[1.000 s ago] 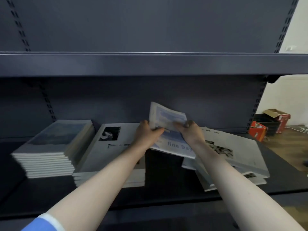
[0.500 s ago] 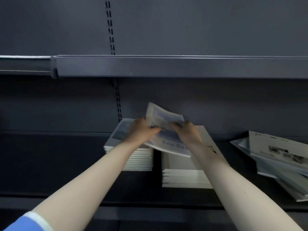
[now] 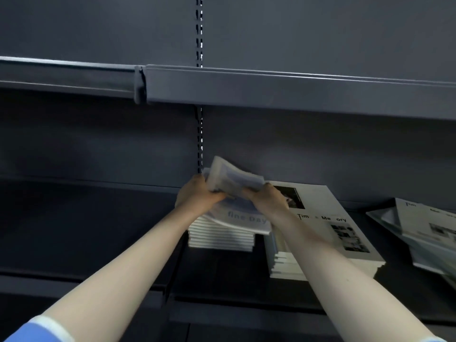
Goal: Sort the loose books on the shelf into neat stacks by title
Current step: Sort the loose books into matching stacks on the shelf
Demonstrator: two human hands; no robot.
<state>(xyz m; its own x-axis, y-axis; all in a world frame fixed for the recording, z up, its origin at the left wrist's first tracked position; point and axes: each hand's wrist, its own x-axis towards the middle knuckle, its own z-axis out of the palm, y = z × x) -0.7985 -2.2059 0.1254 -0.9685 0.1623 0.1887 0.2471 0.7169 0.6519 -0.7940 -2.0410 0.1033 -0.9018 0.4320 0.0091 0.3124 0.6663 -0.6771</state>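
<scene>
Since there's only the head view to go on, I'm taking it all from there. Both hands are clamping the same thin pale-blue softcover book titled "fine Day" (image 3: 243,219): the left hand (image 3: 197,198) is pinching its left edge, the right hand (image 3: 265,199) is gripping the right side, and they're sitting close together with just the book between them. The far half of the book is curling up and flopping between the hands, so it's clearly soft and bendy, more like a magazine than a stiff hardback. I'm guessing it's light too, and the cover looks glossy, so probably a bit slippery.

It's hovering right over the neat stack of white-edged books (image 3: 220,239) on the dark grey metal shelf (image 3: 86,230), near edge touching or almost touching the top, hard to tell which. Just beside that on the right is the stack of white "Time Memory" books (image 3: 328,225), and further right a messy pile of loose books (image 3: 424,233) is waiting to be sorted.

If I were handling it, I'd be holding both side edges near the middle so it isn't sagging, then laying it flat and squaring the corners. Pinching one corner only is asking for it to droop or slide off the stack.
</scene>
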